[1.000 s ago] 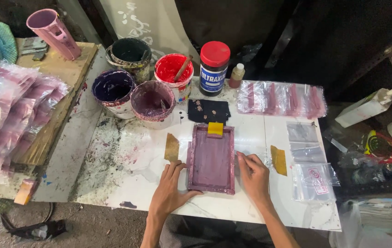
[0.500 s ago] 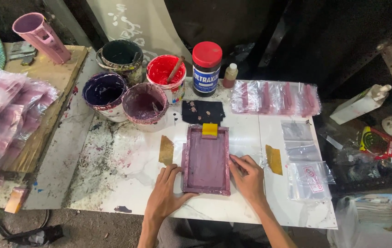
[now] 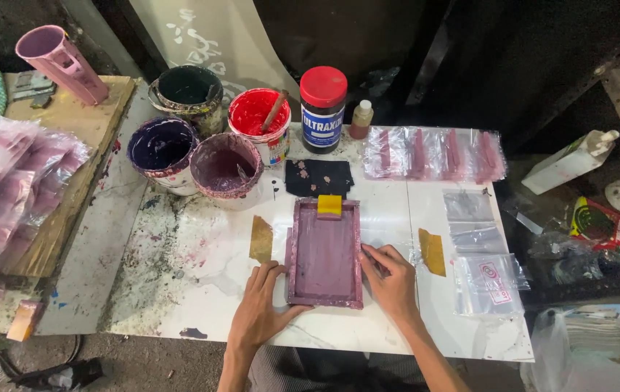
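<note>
A small purple-stained printing frame (image 3: 323, 254) lies flat on the white table (image 3: 201, 261), with a yellow squeegee (image 3: 329, 205) resting at its far end. My left hand (image 3: 260, 311) presses flat against the frame's near left corner. My right hand (image 3: 390, 279) rests against the frame's right edge, fingers curled on the table. Neither hand lifts anything. Two brown tape strips, one on the left (image 3: 260, 239) and one on the right (image 3: 432, 252), lie on either side of the frame.
Paint pots stand at the back: dark green (image 3: 188, 88), red with a stick (image 3: 258, 115), two purple (image 3: 161, 145) (image 3: 225, 165), plus a red-lidded jar (image 3: 322, 98). Printed plastic bags (image 3: 433, 154) lie right and back; a stack of bags (image 3: 12, 189) sits left.
The view has shifted slightly. My right hand's fingers have curled in closer against the frame's right edge. The left hand stays pressed on the near left corner.
</note>
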